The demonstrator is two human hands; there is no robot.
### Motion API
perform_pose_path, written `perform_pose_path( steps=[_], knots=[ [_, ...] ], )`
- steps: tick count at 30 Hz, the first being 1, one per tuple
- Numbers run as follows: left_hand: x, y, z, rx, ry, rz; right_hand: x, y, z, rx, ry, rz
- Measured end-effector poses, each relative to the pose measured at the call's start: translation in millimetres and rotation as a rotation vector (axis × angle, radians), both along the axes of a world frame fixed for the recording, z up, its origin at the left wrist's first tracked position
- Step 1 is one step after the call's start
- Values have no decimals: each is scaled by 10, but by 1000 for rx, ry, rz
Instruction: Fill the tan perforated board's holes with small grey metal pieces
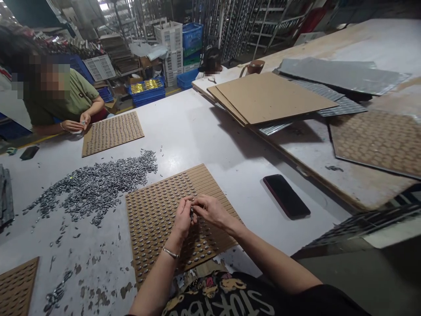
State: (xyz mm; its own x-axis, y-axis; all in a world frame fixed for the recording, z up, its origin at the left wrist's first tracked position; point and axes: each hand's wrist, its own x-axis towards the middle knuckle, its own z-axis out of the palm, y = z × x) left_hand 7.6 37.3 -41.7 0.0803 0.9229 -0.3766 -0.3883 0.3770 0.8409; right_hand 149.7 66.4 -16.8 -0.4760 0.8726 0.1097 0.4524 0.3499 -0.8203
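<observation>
My left hand (183, 218) and my right hand (212, 210) meet over a brown perforated board (154, 210) lying on the white table. Both are pinched together on a small dark metal piece (191, 212) held between the fingertips. A thin bracelet circles my left wrist. Many slots in the lower part of the board hold small metal pieces. A large heap of loose grey metal pieces (95, 184) lies to the left of the board.
A black phone (286, 195) lies right of the board. Across the table a person in a green shirt handles small parts beside another perforated board (112, 131). Cardboard sheets (269, 96) and metal panels are stacked at the right. Crates stand behind.
</observation>
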Motion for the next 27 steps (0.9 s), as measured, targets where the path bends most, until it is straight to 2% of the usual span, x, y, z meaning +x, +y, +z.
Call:
perform_pose_path(
  steps=[6,10,13,16,18,21,27],
  knots=[
    [32,-10,-47,-43,24,-28,101,-35,-71,-43,-74,-138],
    [-38,-10,-5,-88,50,-133,177,-34,-143,-85,-38,-122],
    [-41,-3,6,-102,57,-151,215,-7,-202,-230,31,-120],
    [-13,32,-28,-90,67,-79,226,87,-257,-382,70,-124],
    [-14,67,-62,-118,34,-4,216,183,-286,-370,-20,-166],
    [-71,103,-99,-140,6,72,175,327,-320,-265,-204,-228],
    [-188,55,-103,-122,17,63,77,483,-339,-211,-390,-219]
  ],
)
